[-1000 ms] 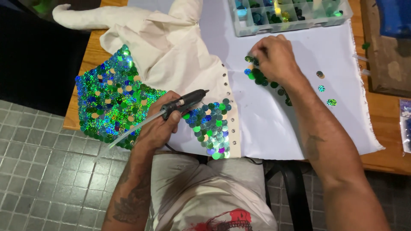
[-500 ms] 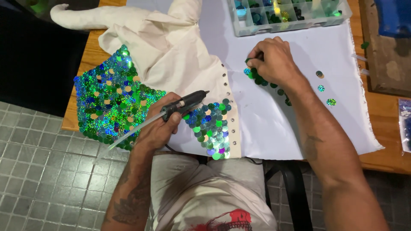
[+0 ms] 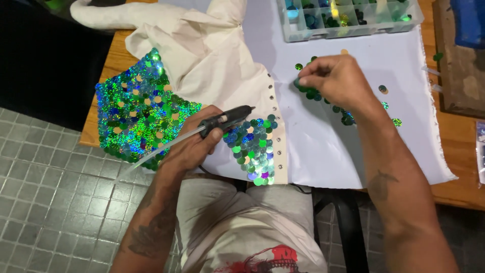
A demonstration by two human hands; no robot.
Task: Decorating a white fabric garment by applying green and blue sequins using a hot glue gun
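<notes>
Green, blue and silver holographic sequins (image 3: 141, 108) are glittering across a cream garment (image 3: 202, 60). A black glue gun (image 3: 227, 117) is lying over white paper (image 3: 323, 151) on the brown wooden bench (image 3: 457, 189).

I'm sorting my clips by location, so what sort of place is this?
Probably a home craft or costume-making table. The left hand holds a glue gun over a sequinned cloth, the right hand picks at loose sequins, and a compartment box holds more.

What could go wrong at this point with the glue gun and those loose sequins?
The glue gun in the left hand points its nozzle over the sequined fabric; a drip could mar finished rows. The right hand fingers the loose sequins on white paper; a brush could scatter them.
</notes>
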